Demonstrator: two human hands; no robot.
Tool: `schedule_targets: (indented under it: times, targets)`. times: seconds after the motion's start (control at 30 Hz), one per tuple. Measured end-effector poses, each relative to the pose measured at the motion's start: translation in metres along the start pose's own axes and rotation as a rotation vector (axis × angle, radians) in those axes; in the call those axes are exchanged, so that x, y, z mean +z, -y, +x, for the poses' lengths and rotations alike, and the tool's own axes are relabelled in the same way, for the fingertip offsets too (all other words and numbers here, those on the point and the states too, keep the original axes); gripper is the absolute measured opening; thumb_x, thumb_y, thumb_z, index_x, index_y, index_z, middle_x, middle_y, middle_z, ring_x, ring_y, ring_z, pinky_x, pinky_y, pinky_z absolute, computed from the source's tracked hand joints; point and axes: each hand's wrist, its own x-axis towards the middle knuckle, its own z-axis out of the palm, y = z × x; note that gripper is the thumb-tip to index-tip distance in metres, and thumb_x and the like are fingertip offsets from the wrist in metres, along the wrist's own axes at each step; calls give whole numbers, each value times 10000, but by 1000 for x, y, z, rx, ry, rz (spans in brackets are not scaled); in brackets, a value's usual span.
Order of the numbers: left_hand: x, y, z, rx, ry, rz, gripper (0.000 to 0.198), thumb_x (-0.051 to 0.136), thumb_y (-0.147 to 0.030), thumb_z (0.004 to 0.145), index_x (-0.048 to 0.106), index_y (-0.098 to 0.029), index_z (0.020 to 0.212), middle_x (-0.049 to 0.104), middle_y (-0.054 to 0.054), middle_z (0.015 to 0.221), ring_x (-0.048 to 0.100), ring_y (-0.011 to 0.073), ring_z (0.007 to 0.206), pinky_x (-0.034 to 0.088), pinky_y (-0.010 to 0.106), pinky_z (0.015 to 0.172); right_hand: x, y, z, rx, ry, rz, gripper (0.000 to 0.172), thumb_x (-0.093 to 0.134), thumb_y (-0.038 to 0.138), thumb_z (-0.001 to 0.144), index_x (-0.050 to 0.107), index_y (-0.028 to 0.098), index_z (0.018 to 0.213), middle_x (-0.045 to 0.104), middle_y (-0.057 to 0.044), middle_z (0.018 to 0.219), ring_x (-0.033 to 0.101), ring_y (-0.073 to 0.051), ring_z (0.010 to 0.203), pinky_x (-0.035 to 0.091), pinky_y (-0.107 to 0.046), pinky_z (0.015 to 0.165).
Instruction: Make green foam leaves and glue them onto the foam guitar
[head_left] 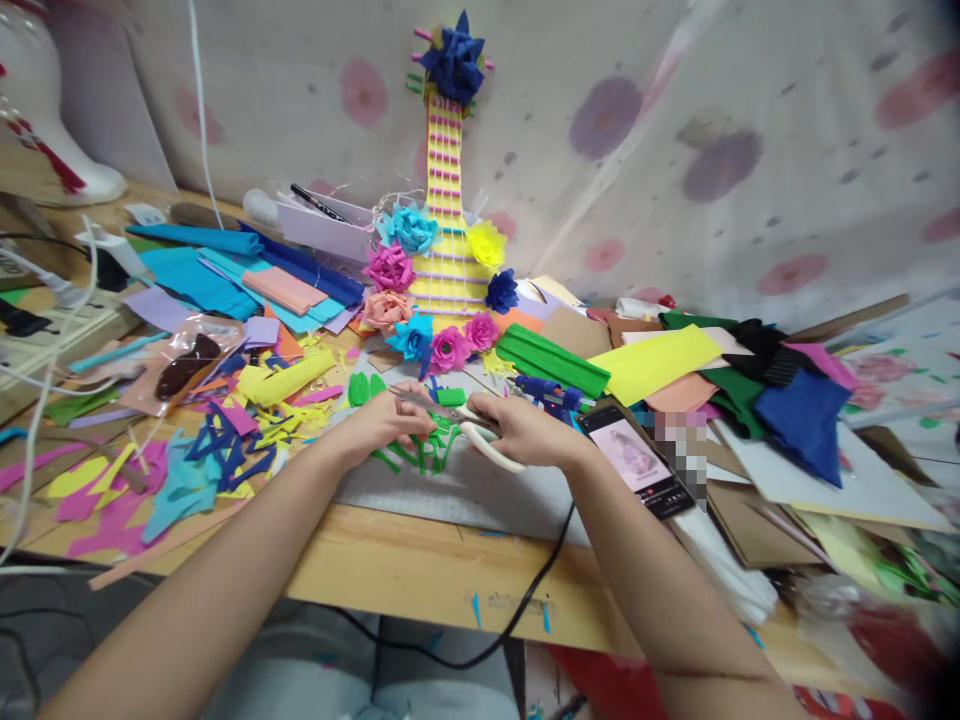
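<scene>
My right hand (525,430) grips white-handled scissors (491,445), whose blades point left toward my left hand (390,420). The left fingers are bent and pressed together just by the blade tips; what they pinch, if anything, is hidden. Below and between both hands lie cut green paper strips (427,450) on a grey board (450,495). Green leaf-shaped pieces (365,388) rest just beyond the left hand. Behind them stands a yellow paper guitar (450,270) with pink frets, ringed by paper flowers, with a dark blue flower (455,62) at its head.
Colourful paper scraps (225,440) cover the table's left side. On the right are a phone (637,460) with a lit screen, a blue glue gun (551,395), a green paper roll (553,360) and stacked paper sheets (660,365). A black cable (525,600) hangs over the front edge.
</scene>
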Motion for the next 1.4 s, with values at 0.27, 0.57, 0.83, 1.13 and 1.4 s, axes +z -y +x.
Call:
schedule_targets:
  times: [0.27, 0.57, 0.83, 1.13, 1.4]
  targets:
    - [-2, -3, -8, -43, 133, 16, 306, 719, -230, 593, 570, -187, 856, 614, 6, 642, 563, 107, 512, 437, 187, 428, -10, 5, 5, -76, 154, -84, 135, 509, 262, 725, 395, 190, 714, 422, 44, 625, 346, -82, 563, 215, -214, 527]
    - [-4, 0, -3, -27, 197, 71, 255, 737, -242, 573, 621, -169, 788, 646, 43, 689, 601, 134, 584, 464, 205, 486, -20, 2, 9, -57, 47, -103, 200, 511, 347, 751, 391, 189, 722, 425, 39, 645, 346, -83, 571, 212, -214, 528]
    - [-7, -4, -8, -39, 104, -16, 330, 713, -246, 605, 568, -189, 896, 615, 14, 684, 588, 123, 581, 472, 207, 482, -19, 6, 12, -72, 190, -102, 156, 528, 315, 734, 434, 191, 747, 447, 40, 646, 370, -88, 581, 223, -213, 522]
    - [-3, 1, 2, -8, -26, -148, 345, 740, -204, 564, 519, -168, 826, 586, -12, 634, 590, 116, 563, 477, 203, 469, -30, -4, 16, 44, -276, 148, 386, 662, 455, 628, 423, 193, 782, 419, 44, 692, 370, -93, 613, 280, -222, 554]
    - [-4, -4, 14, 245, -561, -669, 211, 661, -108, 627, 479, -159, 721, 583, -33, 670, 611, 90, 619, 514, 193, 538, 29, 17, 22, 185, -808, 393, 257, 502, 407, 774, 359, 222, 881, 473, 16, 787, 455, -123, 672, 368, -267, 641]
